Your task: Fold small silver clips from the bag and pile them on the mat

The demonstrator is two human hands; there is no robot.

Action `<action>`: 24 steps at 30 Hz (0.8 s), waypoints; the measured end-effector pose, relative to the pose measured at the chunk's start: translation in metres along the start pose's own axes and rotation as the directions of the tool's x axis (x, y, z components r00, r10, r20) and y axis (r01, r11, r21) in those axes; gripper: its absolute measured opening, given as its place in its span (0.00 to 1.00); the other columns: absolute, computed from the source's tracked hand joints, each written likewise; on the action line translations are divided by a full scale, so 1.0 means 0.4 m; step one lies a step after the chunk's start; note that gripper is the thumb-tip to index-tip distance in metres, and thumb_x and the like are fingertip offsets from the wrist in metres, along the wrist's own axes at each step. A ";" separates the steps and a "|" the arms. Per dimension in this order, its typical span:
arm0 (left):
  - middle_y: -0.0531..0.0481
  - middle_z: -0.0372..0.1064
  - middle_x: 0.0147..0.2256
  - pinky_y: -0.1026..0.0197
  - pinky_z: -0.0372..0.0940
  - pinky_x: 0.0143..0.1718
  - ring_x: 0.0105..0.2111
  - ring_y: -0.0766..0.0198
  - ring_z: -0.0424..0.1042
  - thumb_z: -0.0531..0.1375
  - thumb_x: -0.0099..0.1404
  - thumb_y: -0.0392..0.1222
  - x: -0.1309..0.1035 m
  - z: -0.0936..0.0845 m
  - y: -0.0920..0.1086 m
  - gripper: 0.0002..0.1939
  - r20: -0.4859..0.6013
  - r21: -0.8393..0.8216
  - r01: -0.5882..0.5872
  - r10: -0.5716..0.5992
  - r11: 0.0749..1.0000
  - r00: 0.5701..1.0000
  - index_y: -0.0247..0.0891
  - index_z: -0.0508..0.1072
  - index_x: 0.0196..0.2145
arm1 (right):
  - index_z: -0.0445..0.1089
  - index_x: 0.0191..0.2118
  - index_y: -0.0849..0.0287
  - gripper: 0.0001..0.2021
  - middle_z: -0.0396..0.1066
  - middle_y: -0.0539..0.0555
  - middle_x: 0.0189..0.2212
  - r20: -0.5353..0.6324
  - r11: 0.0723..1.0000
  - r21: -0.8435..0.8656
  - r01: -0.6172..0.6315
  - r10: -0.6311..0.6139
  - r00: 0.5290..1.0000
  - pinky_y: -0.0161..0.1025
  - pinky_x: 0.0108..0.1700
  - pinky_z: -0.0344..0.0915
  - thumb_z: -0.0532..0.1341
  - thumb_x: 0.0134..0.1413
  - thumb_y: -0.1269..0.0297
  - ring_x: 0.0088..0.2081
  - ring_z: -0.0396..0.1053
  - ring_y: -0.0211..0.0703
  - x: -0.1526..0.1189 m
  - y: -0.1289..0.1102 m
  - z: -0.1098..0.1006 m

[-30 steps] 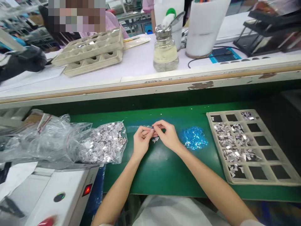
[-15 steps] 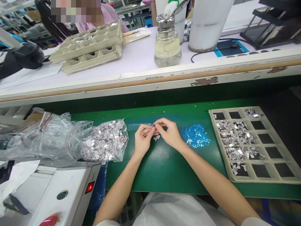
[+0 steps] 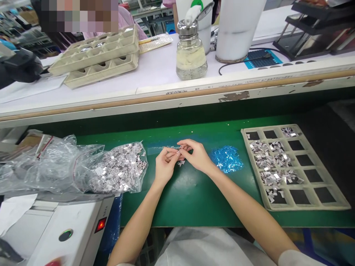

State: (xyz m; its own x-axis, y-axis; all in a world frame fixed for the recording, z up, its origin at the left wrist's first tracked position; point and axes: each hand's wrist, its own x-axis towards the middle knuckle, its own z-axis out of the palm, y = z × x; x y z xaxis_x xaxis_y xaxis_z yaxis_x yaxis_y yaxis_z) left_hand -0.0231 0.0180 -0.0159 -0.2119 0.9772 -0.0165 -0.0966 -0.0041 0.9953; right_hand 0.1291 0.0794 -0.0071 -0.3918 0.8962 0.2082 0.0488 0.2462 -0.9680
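My left hand [image 3: 165,164] and my right hand [image 3: 197,155] meet over the green work surface [image 3: 191,199], thumbs and fingers pinched together around something too small to make out. Several small silvery pieces [image 3: 181,163] lie just beneath the fingertips. To the right of my right hand is a pile of shiny blue strips [image 3: 227,159]. An open clear bag full of small metallic pieces [image 3: 119,168] rests to the left of my left hand. Farther right, a compartment tray [image 3: 259,184] holds similar metallic pieces in some of its compartments.
A raised white shelf [image 3: 155,79] runs across the back, with a glass pump bottle [image 3: 191,55], stacked beige trays [image 3: 102,70] and a white cylinder [image 3: 235,31]. A white machine [image 3: 74,225] stands at the lower left. A person in pink sits beyond.
The camera view has shifted slightly, so most things appear a little farther left. Both hands stay together over the surface, with the fingers slightly rearranged.
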 end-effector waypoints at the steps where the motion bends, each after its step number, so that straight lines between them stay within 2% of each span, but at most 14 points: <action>1: 0.45 0.81 0.35 0.54 0.79 0.42 0.35 0.55 0.83 0.72 0.64 0.50 0.000 -0.004 0.000 0.17 0.020 0.011 0.007 -0.007 1.000 1.000 0.37 0.73 0.40 | 0.77 0.48 0.57 0.13 0.77 0.53 0.39 0.012 1.000 -0.020 0.008 -0.008 1.000 0.38 0.45 0.72 0.62 0.60 0.72 0.39 0.74 0.39 0.000 -0.001 -0.003; 5: 0.44 0.81 0.36 0.57 0.78 0.35 0.32 0.55 0.82 0.71 0.64 0.52 0.000 -0.028 0.017 0.18 0.086 0.142 0.032 -0.045 0.989 0.995 0.37 0.75 0.44 | 0.76 0.45 0.56 0.13 0.74 0.49 0.34 0.037 0.989 -0.140 0.044 -0.039 0.999 0.36 0.42 0.68 0.61 0.56 0.76 0.37 0.70 0.38 -0.001 -0.008 -0.017; 7: 0.43 0.81 0.37 0.58 0.77 0.34 0.32 0.56 0.82 0.70 0.65 0.52 0.004 -0.051 0.033 0.19 0.027 0.282 -0.024 0.017 0.959 1.000 0.37 0.77 0.46 | 0.76 0.44 0.56 0.15 0.74 0.48 0.33 0.055 0.981 -0.187 0.043 -0.033 0.998 0.36 0.41 0.66 0.61 0.53 0.78 0.35 0.68 0.38 -0.002 -0.011 -0.022; 9: 0.44 0.80 0.38 0.58 0.76 0.36 0.32 0.58 0.81 0.68 0.66 0.53 0.012 -0.087 0.049 0.17 -0.094 0.453 -0.089 0.147 0.887 0.985 0.38 0.78 0.46 | 0.76 0.41 0.56 0.15 0.74 0.48 0.32 0.082 0.973 -0.225 0.040 -0.022 0.996 0.36 0.41 0.65 0.62 0.50 0.80 0.35 0.67 0.39 -0.003 -0.011 -0.023; 11: 0.45 0.80 0.38 0.58 0.75 0.39 0.32 0.59 0.80 0.65 0.68 0.53 0.022 -0.135 0.062 0.16 -0.215 0.624 -0.088 0.278 0.776 0.936 0.38 0.78 0.45 | 0.76 0.37 0.57 0.12 0.73 0.48 0.32 0.109 0.963 -0.264 0.050 -0.022 0.994 0.37 0.42 0.64 0.62 0.51 0.81 0.36 0.67 0.40 -0.004 -0.009 -0.022; 13: 0.46 0.79 0.37 0.55 0.74 0.43 0.34 0.57 0.80 0.62 0.70 0.52 0.030 -0.187 0.069 0.16 -0.292 0.770 -0.005 0.360 0.637 0.886 0.38 0.78 0.45 | 0.76 0.34 0.57 0.11 0.74 0.49 0.32 0.132 0.954 -0.289 0.076 -0.039 0.990 0.37 0.44 0.64 0.62 0.53 0.81 0.37 0.68 0.40 -0.005 -0.005 -0.017; 14: 0.46 0.79 0.36 0.54 0.73 0.44 0.35 0.55 0.80 0.61 0.70 0.52 0.033 -0.212 0.069 0.16 -0.309 0.828 0.060 0.364 0.558 0.879 0.38 0.78 0.45 | 0.77 0.33 0.57 0.11 0.74 0.49 0.33 0.140 0.951 -0.296 0.091 -0.051 0.989 0.38 0.45 0.64 0.62 0.55 0.81 0.38 0.68 0.41 -0.006 -0.003 -0.014; 16: 0.47 0.78 0.35 0.50 0.71 0.46 0.37 0.51 0.79 0.59 0.69 0.52 0.038 -0.254 0.065 0.16 -0.299 0.915 0.176 0.318 0.363 0.900 0.40 0.79 0.44 | 0.78 0.34 0.57 0.12 0.75 0.51 0.35 0.154 0.944 -0.307 0.117 -0.073 0.985 0.38 0.47 0.64 0.61 0.57 0.80 0.39 0.69 0.41 -0.008 0.000 -0.010; 17: 0.47 0.78 0.35 0.48 0.70 0.46 0.37 0.48 0.78 0.58 0.69 0.52 0.040 -0.269 0.061 0.16 -0.273 0.944 0.197 0.287 0.265 0.918 0.40 0.79 0.44 | 0.78 0.35 0.57 0.12 0.75 0.51 0.35 0.162 0.940 -0.317 0.125 -0.076 0.984 0.38 0.48 0.64 0.60 0.58 0.80 0.40 0.69 0.41 -0.009 0.002 -0.009; 19: 0.46 0.78 0.38 0.47 0.70 0.44 0.39 0.44 0.78 0.56 0.67 0.49 0.044 -0.290 0.051 0.15 -0.242 0.968 0.215 0.255 0.130 0.936 0.42 0.79 0.44 | 0.77 0.36 0.57 0.12 0.74 0.51 0.36 0.181 0.930 -0.346 0.123 -0.063 0.981 0.39 0.50 0.64 0.60 0.59 0.80 0.41 0.69 0.42 -0.011 0.004 -0.008; 21: 0.46 0.79 0.39 0.48 0.70 0.44 0.41 0.43 0.78 0.55 0.64 0.44 0.048 -0.298 0.044 0.16 -0.267 0.963 0.249 0.230 0.105 0.936 0.44 0.77 0.47 | 0.75 0.39 0.57 0.12 0.74 0.51 0.36 0.199 0.922 -0.369 0.116 -0.044 0.979 0.39 0.51 0.64 0.59 0.58 0.80 0.42 0.69 0.43 -0.013 0.005 -0.008; 24: 0.51 0.80 0.41 0.48 0.71 0.47 0.42 0.46 0.80 0.57 0.59 0.40 0.053 -0.298 0.041 0.19 -0.344 0.933 0.313 0.195 0.176 0.918 0.47 0.72 0.49 | 0.71 0.43 0.56 0.12 0.74 0.49 0.34 0.230 0.915 -0.387 0.114 -0.024 0.973 0.38 0.48 0.63 0.60 0.58 0.79 0.44 0.68 0.45 -0.018 0.012 -0.007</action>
State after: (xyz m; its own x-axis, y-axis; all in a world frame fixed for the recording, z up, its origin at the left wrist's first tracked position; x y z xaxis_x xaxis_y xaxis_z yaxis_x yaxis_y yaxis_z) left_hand -0.1452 0.0133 -0.0115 -0.5482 0.8235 0.1461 0.8246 0.5030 0.2591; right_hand 0.1347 0.0752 -0.0128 -0.5935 0.7812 0.1937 0.3559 0.4706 -0.8074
